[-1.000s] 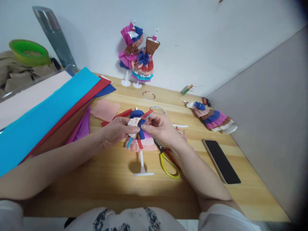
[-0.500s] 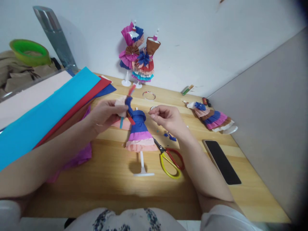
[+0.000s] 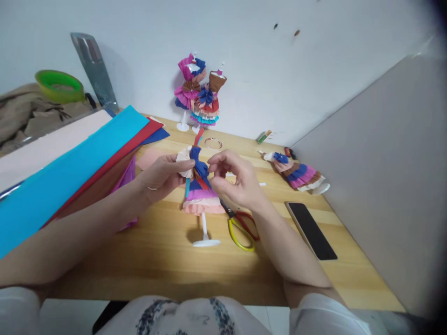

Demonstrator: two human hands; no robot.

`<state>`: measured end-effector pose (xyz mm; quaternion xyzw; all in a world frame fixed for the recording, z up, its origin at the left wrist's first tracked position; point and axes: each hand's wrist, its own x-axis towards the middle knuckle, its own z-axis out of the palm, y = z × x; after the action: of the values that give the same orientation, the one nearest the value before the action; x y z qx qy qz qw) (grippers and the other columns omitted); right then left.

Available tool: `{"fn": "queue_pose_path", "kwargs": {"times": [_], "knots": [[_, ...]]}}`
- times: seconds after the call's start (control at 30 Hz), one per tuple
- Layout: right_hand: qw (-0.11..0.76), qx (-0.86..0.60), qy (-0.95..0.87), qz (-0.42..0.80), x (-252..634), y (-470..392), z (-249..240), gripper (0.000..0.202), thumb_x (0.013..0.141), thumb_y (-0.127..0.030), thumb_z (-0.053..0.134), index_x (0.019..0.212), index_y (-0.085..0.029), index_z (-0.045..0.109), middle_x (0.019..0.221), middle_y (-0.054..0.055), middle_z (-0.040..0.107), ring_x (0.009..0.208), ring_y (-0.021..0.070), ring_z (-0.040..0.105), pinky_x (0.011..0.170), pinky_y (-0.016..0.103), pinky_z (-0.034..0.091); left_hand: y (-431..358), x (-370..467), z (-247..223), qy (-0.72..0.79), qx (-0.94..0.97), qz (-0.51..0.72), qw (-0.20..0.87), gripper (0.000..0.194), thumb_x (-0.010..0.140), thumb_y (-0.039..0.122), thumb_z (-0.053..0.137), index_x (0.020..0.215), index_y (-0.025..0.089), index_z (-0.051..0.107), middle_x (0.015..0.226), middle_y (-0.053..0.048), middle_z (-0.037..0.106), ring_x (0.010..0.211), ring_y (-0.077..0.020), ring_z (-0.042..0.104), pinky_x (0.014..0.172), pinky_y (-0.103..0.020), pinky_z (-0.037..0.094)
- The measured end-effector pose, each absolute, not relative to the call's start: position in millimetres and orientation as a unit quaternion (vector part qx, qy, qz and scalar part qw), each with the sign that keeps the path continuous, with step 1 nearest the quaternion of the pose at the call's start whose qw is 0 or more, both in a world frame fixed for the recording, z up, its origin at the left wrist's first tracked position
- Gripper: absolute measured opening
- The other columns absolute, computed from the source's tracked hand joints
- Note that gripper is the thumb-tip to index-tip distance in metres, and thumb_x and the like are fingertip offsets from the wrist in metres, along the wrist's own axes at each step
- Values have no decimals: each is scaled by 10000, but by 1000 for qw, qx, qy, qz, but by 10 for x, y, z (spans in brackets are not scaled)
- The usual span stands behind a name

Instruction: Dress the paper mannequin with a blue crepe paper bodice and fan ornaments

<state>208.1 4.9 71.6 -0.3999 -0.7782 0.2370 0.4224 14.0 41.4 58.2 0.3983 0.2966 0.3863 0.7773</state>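
Observation:
My left hand point(image 3: 164, 174) pinches a crepe paper bow point(image 3: 198, 163) with white and blue folds and red and blue strips. Behind and below the bow stands a small mannequin in a layered paper dress point(image 3: 202, 200), blue, purple, white and pink, on a white stand. Just right of the bow, my right hand point(image 3: 235, 179) has its thumb and forefinger apart, with nothing visible between them. Scissors point(image 3: 240, 228) with yellow and red handles lie right of the dress.
Paper sheets point(image 3: 94, 153) are stacked at the left. Two dressed mannequins point(image 3: 200, 93) stand by the wall. Another dressed mannequin point(image 3: 296, 172) lies at the right, behind a phone point(image 3: 310, 230). A bracelet point(image 3: 213, 143) and tall bottle point(image 3: 94, 67) are farther back.
The bow has moved right and turned, showing more of its white and blue folds. My right hand has come closer to it and its fingers have spread. The camera view has shifted slightly.

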Motion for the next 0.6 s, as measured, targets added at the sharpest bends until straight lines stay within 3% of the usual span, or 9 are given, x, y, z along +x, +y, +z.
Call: {"fn": "queue_pose_path", "kwargs": {"times": [0.1,0.27,0.4,0.6], "knots": [[430,-456,-745,229,2191,99,781,237,854,-406,647,799,-176,622,709,10,600,608,123,524,568,269,420,385,59,572,306,411,396,762,151,660,218,842,702,121,734,672,-40,703,615,-129,600,622,-246,489],[472,-483,-679,289,2346,91,696,253,763,-412,707,779,-174,622,675,-3,597,533,105,497,505,258,416,337,-113,485,370,405,358,756,177,628,198,869,704,111,735,703,-58,726,659,-131,637,640,-225,507],[421,-466,-681,376,2219,-6,476,210,744,-342,686,845,-160,658,683,-7,614,549,107,515,524,252,424,231,-215,360,388,394,313,772,220,570,201,905,692,99,752,675,-74,726,630,-128,647,616,-205,514],[337,-497,-726,335,1953,-105,258,140,774,-259,612,827,-150,682,635,-12,598,548,103,484,528,232,367,117,-357,162,401,496,255,726,224,571,275,888,636,105,757,612,-91,712,548,-145,615,505,-219,474]]}}
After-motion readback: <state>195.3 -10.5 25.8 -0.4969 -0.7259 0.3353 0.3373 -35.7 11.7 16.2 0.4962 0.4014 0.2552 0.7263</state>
